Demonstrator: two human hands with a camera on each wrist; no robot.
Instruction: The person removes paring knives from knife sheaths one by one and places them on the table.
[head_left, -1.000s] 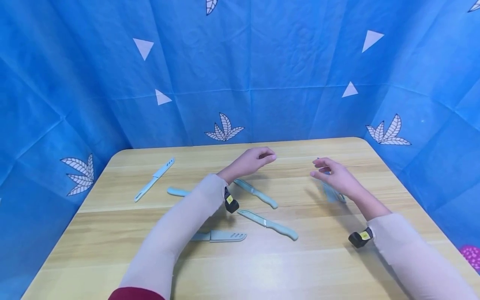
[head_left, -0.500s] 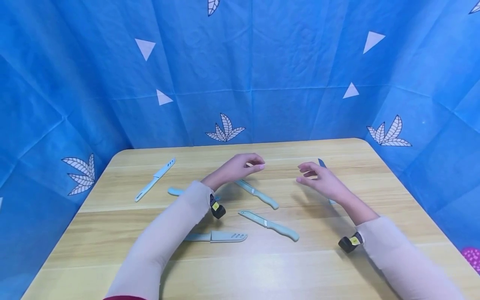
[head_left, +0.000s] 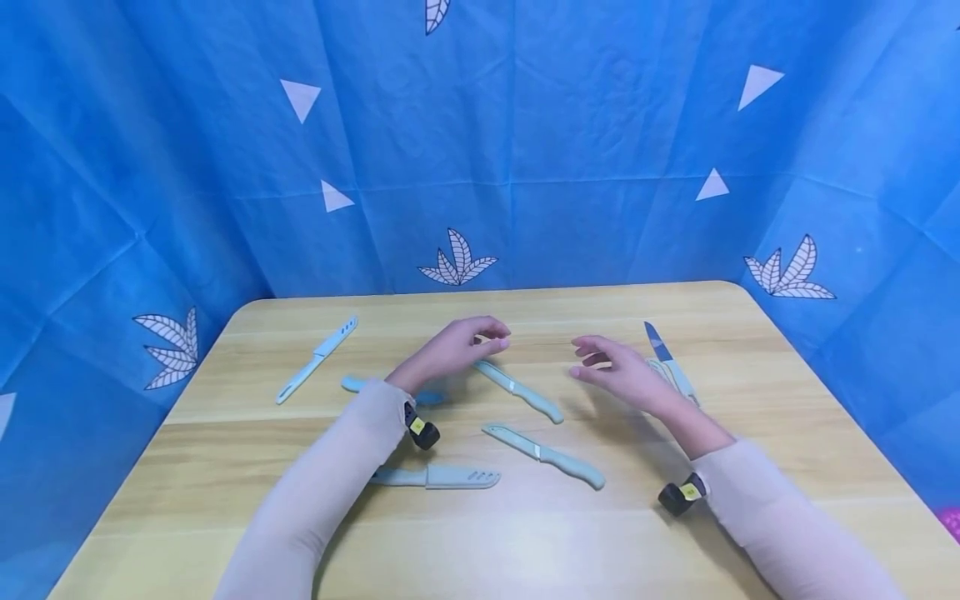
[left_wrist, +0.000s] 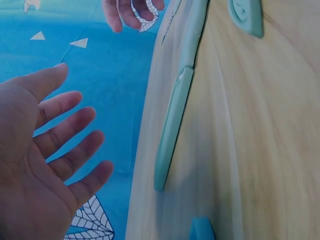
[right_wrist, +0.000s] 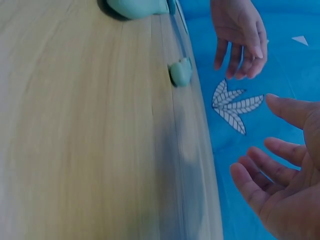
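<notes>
My left hand (head_left: 457, 346) hovers over the far middle of the table, its fingers relaxed and holding nothing. Close below it lies a sheathed green knife (head_left: 525, 396). Facing it across a gap is my right hand (head_left: 618, 373), also free of any object, with fingers loosely bent. Just right of that hand, a knife with a bare dark blade (head_left: 657, 340) rests on the table beside a pale green sheath (head_left: 662, 368), partly hidden by the hand. A blue knife (head_left: 354, 384) is partly covered by my left forearm. Both palms show in the wrist views, the left palm (left_wrist: 35, 165) with spread fingers.
Other sheathed knives lie around the wooden table (head_left: 525, 542): a light blue knife (head_left: 318, 357) at far left, a green knife (head_left: 543, 454) in the middle, and a grey-green knife (head_left: 461, 477) nearer the front. A blue patterned curtain (head_left: 585, 125) surrounds the table's far sides.
Both hands have moved left and slightly nearer. The right hand has drifted away from the bare-bladed knife, which now shows more fully with the sheath beside it.
</notes>
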